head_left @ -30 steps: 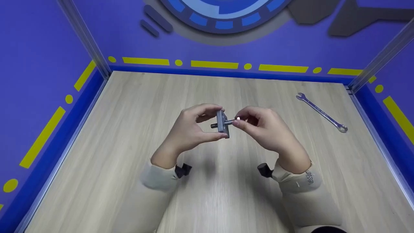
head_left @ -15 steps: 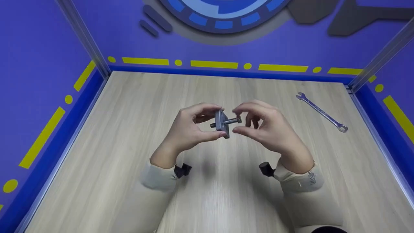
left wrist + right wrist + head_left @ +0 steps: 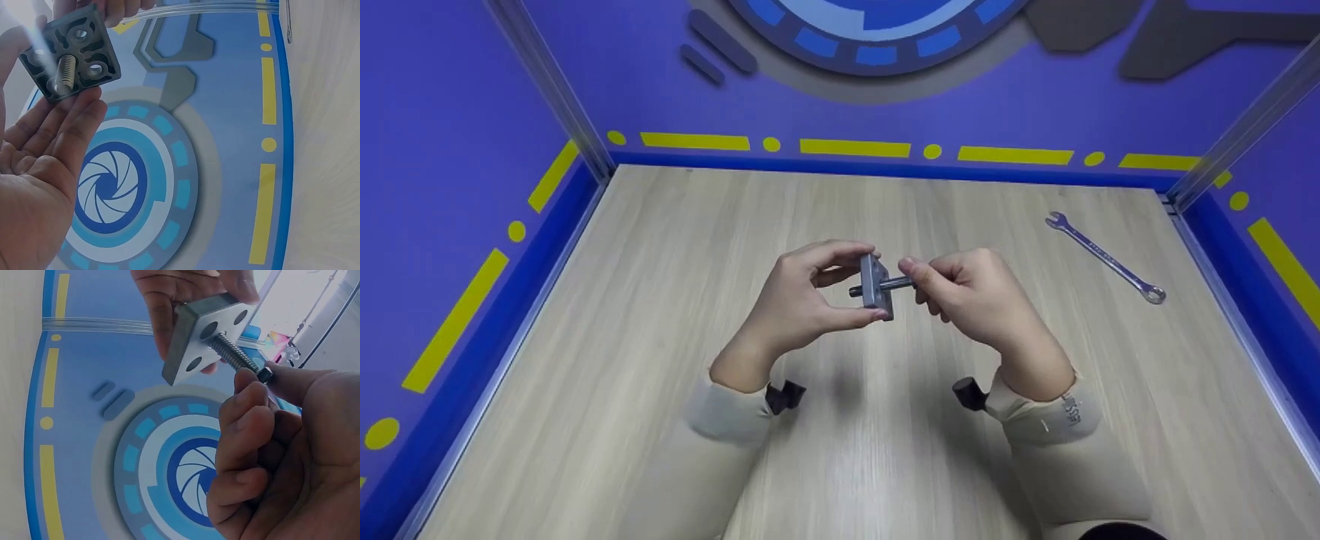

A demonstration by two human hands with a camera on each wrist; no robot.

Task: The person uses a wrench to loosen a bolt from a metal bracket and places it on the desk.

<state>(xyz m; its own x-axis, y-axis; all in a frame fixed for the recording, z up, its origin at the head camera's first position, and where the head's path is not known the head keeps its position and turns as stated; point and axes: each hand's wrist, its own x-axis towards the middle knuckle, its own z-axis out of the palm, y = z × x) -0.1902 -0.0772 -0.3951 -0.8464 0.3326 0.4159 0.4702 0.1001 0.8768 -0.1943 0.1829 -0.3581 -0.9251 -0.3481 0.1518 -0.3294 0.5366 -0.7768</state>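
- Bolt (image 3: 896, 283), in the head view, passes through a square block (image 3: 871, 281), the pair held above the table (image 3: 840, 465) between both hands.
- Head view: the left hand (image 3: 799, 300) is clamped on the block, thumb at the lower edge and fingers at the upper, probably so both faces are left free for the bolt.
- Head view: the right hand (image 3: 979, 300) is pinched together on the bolt's right end, seemingly to guide it against a steadied block. A wrench (image 3: 1103, 256) lies well apart to the right, leaving room around the hands.
- Head view: the bolt's long axis runs nearly left to right, its tip pointing left, its right end slightly higher in the picture.
- Left wrist view: the threaded tip comes out through the middle of the block's recessed face, pointing towards the camera and down the picture.
- Right wrist view: thumb and index finger grip the bolt head (image 3: 265, 374), likely the handiest place for turning. From there the shank slants up and left into the flat face.
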